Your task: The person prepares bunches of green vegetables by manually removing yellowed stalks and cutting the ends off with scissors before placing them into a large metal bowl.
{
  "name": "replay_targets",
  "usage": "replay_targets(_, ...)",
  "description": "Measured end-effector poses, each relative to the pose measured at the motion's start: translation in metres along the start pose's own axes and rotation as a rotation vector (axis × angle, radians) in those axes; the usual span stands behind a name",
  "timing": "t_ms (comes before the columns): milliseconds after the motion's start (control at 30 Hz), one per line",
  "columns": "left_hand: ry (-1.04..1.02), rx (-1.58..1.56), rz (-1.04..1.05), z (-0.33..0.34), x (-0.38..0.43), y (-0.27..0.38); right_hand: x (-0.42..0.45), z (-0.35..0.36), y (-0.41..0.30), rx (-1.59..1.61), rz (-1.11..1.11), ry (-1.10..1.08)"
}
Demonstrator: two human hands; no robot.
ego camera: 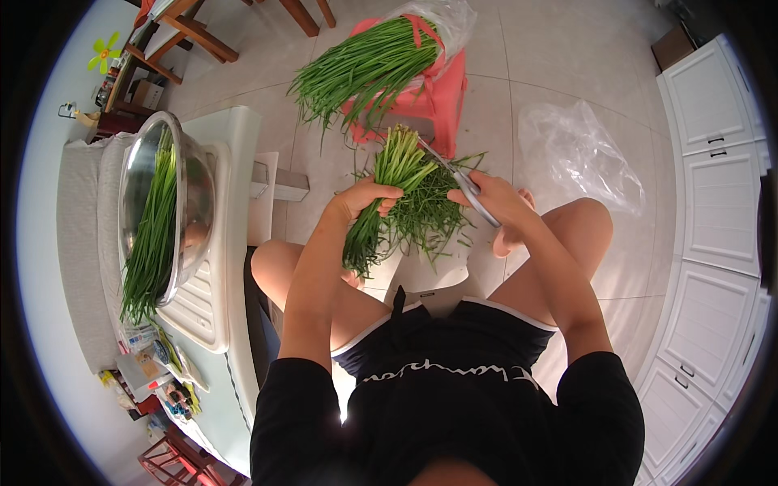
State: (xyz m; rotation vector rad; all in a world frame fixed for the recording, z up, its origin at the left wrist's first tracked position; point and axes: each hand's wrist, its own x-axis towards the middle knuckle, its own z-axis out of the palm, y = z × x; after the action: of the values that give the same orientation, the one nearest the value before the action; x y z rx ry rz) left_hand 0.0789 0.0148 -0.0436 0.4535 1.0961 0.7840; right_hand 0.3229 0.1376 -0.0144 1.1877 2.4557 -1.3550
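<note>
My left hand [368, 197] is closed around a bunch of garlic chives [398, 159], its pale cut ends pointing away from me. In my right hand [493, 197] is a pair of scissors [465, 182], its blades reaching toward the pale ends of the bunch. Below both hands lies a heap of loose chive pieces [430, 209]. Beyond them, a large bundle of chives [371, 67], partly in a clear plastic bag with red ties, rests on a pink plastic stool [447, 109].
To the left, a glass bowl [197, 206] holding long chives stands on a white tray [213, 310] on a table [243, 133]. A crumpled clear plastic bag [580, 152] lies on the tiled floor at right, near white cabinets [720, 206]. Wooden chair legs [206, 39] are at the upper left.
</note>
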Motion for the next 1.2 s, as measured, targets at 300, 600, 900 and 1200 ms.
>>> replay_targets(300,-0.009,0.023,0.005,0.002,0.002,0.000,0.002,0.005,0.003,-0.004,-0.001,0.008)
replay_targets(600,-0.015,0.021,-0.012,0.000,0.004,-0.001,0.001,0.005,0.000,-0.029,-0.043,0.002)
replay_targets(900,-0.065,0.035,0.012,0.002,0.001,0.001,-0.007,0.001,0.006,0.065,0.064,-0.027)
replay_targets(1200,-0.097,0.013,-0.029,0.008,-0.005,0.004,0.002,0.006,0.004,0.168,0.076,-0.173)
